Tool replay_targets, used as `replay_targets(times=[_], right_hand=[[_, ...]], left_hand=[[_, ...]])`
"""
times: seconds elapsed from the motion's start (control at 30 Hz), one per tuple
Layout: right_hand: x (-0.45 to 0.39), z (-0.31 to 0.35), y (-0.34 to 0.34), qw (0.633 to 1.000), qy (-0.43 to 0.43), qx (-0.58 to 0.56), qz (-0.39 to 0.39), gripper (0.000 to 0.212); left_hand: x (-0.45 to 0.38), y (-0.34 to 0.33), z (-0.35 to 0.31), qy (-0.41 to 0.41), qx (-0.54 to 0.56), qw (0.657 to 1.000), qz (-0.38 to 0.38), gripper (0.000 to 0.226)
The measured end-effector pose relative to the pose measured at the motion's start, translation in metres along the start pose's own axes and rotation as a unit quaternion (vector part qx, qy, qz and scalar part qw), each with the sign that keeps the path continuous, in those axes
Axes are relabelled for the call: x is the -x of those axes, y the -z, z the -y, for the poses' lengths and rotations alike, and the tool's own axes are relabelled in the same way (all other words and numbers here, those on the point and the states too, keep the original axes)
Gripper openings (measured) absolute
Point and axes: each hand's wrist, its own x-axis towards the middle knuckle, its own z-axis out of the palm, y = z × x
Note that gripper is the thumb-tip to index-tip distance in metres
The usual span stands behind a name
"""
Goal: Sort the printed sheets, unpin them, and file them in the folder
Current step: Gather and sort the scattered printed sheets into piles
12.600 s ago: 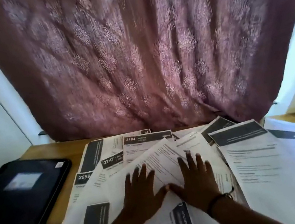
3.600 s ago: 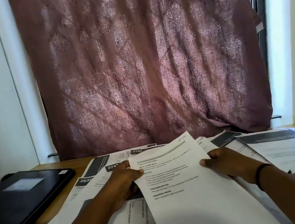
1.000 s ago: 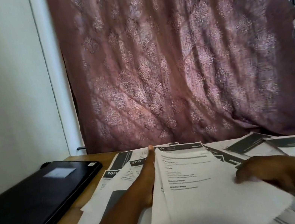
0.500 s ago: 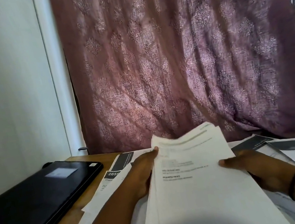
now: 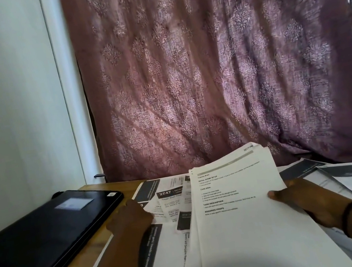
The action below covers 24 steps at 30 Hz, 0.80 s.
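Black folder [image 5: 39,242] closed at your left, loose sheets [image 5: 172,199] under your flat left hand [image 5: 130,219], right hand [image 5: 299,196] gripping the stack [image 5: 239,216], curtain [image 5: 217,67] behind.

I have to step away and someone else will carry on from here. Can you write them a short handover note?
Right hand: grips the gathered stack of sheets at its right edge, thumb on top, the stack raised off the desk.
Left hand: off the stack, resting on the loose sheets spread over the wooden desk, among them one headed 2747. More sheets lie at the right.
Black folder: shut, flat on the desk at the left.
Done: part of the sheets gathered into one stack.
Left: gather and sort the rest, unpin them (no pins can be made out), open the folder and file them.
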Motion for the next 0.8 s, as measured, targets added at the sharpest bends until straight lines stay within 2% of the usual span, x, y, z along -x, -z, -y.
replay_targets(times=[0.13, 0.17, 0.23, 0.33, 0.43, 0.5, 0.57, 0.63, 0.67, 0.73, 0.8], right_hand=[[-0.002, -0.001, -0.001, 1.000, 0.008, 0.018, -0.016, 0.023], [-0.003, -0.001, -0.002, 0.999, 0.012, 0.026, -0.020, 0.023], [-0.004, -0.002, -0.002, 0.999, 0.014, 0.035, -0.024, 0.023], [-0.003, -0.002, -0.002, 0.999, 0.014, 0.036, -0.025, 0.024], [-0.003, -0.001, -0.003, 0.998, 0.017, 0.044, -0.031, 0.026], [-0.004, 0.000, -0.004, 0.998, 0.018, 0.053, -0.038, 0.028], [-0.005, 0.001, -0.005, 0.997, 0.017, 0.055, -0.047, 0.030], [-0.004, 0.002, -0.006, 0.997, 0.014, 0.061, -0.055, 0.031], [-0.005, 0.002, -0.005, 0.996, 0.012, 0.062, -0.059, 0.031], [-0.004, 0.003, -0.005, 0.996, 0.010, 0.062, -0.061, 0.031], [-0.004, 0.004, -0.005, 0.996, 0.003, 0.065, -0.062, 0.033]], left_hand=[[-0.001, 0.012, -0.008, -0.036, -0.005, 0.999, -0.009, 0.026], [0.000, 0.017, -0.009, -0.061, 0.012, 0.997, -0.039, 0.017], [0.008, 0.031, -0.012, -0.084, 0.073, 0.984, -0.142, 0.014], [0.027, 0.059, -0.026, -0.111, 0.171, 0.921, -0.332, 0.022], [0.043, 0.083, -0.040, -0.131, 0.290, 0.854, -0.412, 0.025], [0.051, 0.095, -0.045, -0.133, 0.382, 0.806, -0.433, 0.025], [0.054, 0.103, -0.050, -0.091, 0.499, 0.760, -0.405, 0.024], [0.049, 0.104, -0.051, -0.030, 0.601, 0.731, -0.322, 0.023], [0.044, 0.102, -0.052, -0.005, 0.629, 0.735, -0.255, 0.023], [0.040, 0.093, -0.055, 0.018, 0.617, 0.781, -0.094, 0.023], [0.045, 0.079, -0.062, -0.003, 0.559, 0.828, 0.038, 0.021]])
